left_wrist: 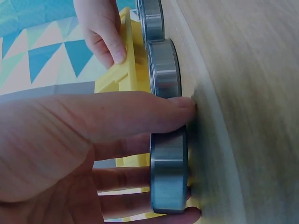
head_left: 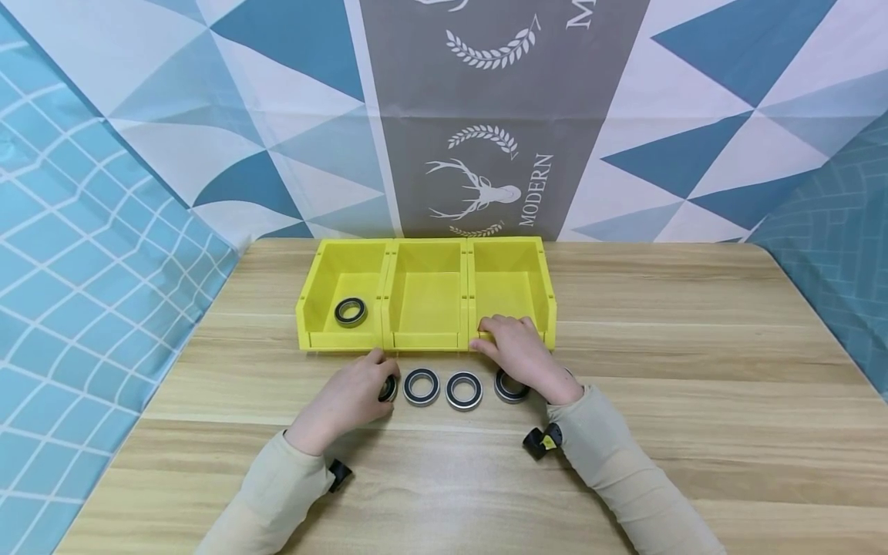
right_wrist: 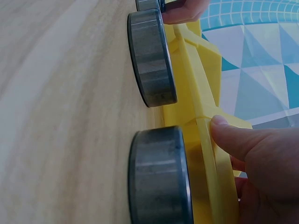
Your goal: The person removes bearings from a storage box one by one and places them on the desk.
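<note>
My left hand point(head_left: 355, 397) grips a ball bearing point(left_wrist: 169, 172) at the left end of a row on the table, thumb on one side and fingers on the other. Two black-and-silver bearings, one point(head_left: 421, 387) beside the other point(head_left: 463, 391), lie flat to its right. A further bearing point(head_left: 511, 387) is partly covered by my right wrist. Over the front wall of the yellow bin's right compartment is my right hand point(head_left: 516, 351). Its thumb touches the rim, and the fingers reach inside, where the wall hides their tips. Whether they hold anything cannot be seen.
The yellow bin point(head_left: 391, 340) has three compartments in a row. Another bearing point(head_left: 350, 311) lies in the left compartment. Behind the wooden table point(head_left: 444, 493) hangs a patterned cloth point(head_left: 486, 92). A small black device point(head_left: 541, 442) is fixed at the right sleeve.
</note>
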{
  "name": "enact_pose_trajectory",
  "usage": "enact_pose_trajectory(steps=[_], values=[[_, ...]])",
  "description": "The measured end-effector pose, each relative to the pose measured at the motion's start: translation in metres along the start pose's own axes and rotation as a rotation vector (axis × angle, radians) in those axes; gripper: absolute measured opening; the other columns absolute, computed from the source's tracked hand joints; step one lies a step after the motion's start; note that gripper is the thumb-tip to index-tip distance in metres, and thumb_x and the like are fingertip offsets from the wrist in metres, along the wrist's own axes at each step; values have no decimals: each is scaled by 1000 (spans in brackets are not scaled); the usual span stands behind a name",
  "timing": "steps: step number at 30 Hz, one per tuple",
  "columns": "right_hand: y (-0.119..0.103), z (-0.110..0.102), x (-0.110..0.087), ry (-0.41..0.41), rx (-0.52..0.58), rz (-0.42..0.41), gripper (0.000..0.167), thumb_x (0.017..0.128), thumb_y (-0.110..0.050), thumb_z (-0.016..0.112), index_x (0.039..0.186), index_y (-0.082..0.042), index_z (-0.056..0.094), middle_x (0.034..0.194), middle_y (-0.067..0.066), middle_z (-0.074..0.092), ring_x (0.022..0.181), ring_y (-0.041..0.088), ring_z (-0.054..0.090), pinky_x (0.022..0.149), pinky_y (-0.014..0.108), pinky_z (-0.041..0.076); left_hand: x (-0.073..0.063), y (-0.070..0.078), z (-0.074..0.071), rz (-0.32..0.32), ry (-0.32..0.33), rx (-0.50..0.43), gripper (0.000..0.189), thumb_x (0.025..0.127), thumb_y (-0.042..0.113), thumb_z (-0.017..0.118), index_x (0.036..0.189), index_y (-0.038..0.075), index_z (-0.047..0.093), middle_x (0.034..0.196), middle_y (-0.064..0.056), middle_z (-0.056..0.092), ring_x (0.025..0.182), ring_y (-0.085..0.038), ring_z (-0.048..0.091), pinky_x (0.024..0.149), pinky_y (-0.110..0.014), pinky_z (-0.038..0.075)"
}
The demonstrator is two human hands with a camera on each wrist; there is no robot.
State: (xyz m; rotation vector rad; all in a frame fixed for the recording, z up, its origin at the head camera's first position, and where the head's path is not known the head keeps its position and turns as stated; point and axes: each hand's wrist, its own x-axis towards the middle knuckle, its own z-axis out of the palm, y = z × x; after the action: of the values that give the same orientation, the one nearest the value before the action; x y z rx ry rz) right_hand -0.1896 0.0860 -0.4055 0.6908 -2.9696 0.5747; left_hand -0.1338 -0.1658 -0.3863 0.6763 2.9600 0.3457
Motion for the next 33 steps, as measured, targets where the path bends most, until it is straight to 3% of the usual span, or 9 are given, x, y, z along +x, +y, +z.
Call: enact_pose_trajectory(steps=[33], values=[[-1, -1, 1, -11, 5, 5, 30, 89, -40, 53, 96, -12, 60, 86, 1, 61, 84, 19, 58, 77, 37, 35, 0, 2, 2, -10, -3, -6, 29, 68, 10, 74, 93, 7, 61, 86, -3, 50, 71, -17, 48, 66, -34, 45]])
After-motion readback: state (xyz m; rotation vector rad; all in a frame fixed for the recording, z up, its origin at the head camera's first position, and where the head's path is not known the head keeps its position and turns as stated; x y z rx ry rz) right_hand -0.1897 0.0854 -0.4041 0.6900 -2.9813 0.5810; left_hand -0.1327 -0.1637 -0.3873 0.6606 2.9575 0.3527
